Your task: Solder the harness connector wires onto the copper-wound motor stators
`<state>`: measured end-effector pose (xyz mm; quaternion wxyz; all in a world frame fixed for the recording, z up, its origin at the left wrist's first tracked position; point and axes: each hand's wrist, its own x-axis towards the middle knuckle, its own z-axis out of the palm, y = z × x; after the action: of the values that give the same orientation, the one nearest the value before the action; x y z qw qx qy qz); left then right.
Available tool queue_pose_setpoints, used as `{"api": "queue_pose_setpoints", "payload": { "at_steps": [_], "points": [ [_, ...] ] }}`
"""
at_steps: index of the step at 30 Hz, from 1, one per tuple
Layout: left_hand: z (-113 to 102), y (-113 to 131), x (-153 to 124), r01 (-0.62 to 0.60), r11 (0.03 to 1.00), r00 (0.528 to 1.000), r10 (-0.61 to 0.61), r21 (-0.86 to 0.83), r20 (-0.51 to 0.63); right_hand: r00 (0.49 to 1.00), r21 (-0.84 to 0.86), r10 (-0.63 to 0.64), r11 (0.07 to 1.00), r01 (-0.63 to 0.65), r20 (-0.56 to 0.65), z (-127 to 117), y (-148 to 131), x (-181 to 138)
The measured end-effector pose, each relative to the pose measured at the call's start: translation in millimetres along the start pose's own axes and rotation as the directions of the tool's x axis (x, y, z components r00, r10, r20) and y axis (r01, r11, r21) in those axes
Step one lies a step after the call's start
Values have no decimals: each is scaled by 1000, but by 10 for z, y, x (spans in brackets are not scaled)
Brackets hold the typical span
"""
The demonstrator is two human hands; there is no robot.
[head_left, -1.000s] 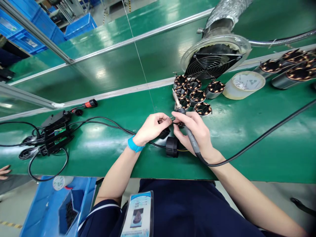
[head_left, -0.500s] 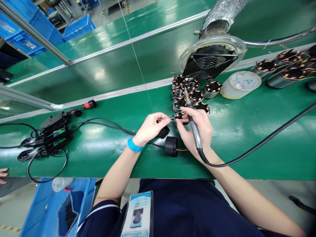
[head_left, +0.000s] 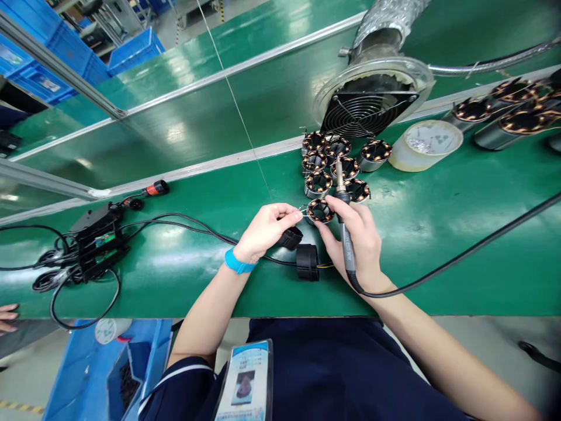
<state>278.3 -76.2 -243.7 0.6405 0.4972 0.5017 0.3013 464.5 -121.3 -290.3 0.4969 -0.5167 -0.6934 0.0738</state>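
Observation:
My left hand (head_left: pixel 270 229), a blue band at its wrist, pinches a thin wire (head_left: pixel 303 211) beside a copper-wound motor stator (head_left: pixel 319 210). In my right hand (head_left: pixel 358 237) a soldering iron (head_left: pixel 346 237) lies with its tip pointing up and away from me; the thumb and index finger also touch the right side of that stator. The iron's tip is above other stators (head_left: pixel 318 183) grouped behind my hands. Just below my fingers are a black cylindrical cap (head_left: pixel 307 262), with yellowish wires coming out, and another black part (head_left: pixel 290 238) partly hidden by my left hand.
A fume extractor with a fan grille (head_left: pixel 368 114) stands behind the stators. To its right are a white tub (head_left: pixel 427 146) and taller wound stators (head_left: pixel 521 120). Black cables and an opened case (head_left: pixel 100 240) lie left. Another person's hand (head_left: pixel 7 313) shows at the left edge.
The stator in my fingers now shows more fully as my right hand's fingers have spread around its edge. The iron has turned more upright, its tip shifting right. The view has moved slightly.

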Motion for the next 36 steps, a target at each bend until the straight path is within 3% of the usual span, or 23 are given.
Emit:
{"api": "queue_pose_setpoints", "payload": {
  "at_steps": [8,16,27,36],
  "points": [
    [43,-2,-13,-21,997,998,25,74,-50,1000,48,-18,999,19,-17,-9,-18,52],
    [54,-2,-18,-21,995,995,30,93,-95,953,143,-121,976,166,-279,-122,-45,-62],
    [56,-18,-11,-26,996,994,35,84,-100,970,175,-121,972,159,-211,-131,-61,-83],
    [52,-30,-6,-34,997,994,42,76,-99,968,254,-79,957,141,-239,-115,-115,-49]
  ]
}}
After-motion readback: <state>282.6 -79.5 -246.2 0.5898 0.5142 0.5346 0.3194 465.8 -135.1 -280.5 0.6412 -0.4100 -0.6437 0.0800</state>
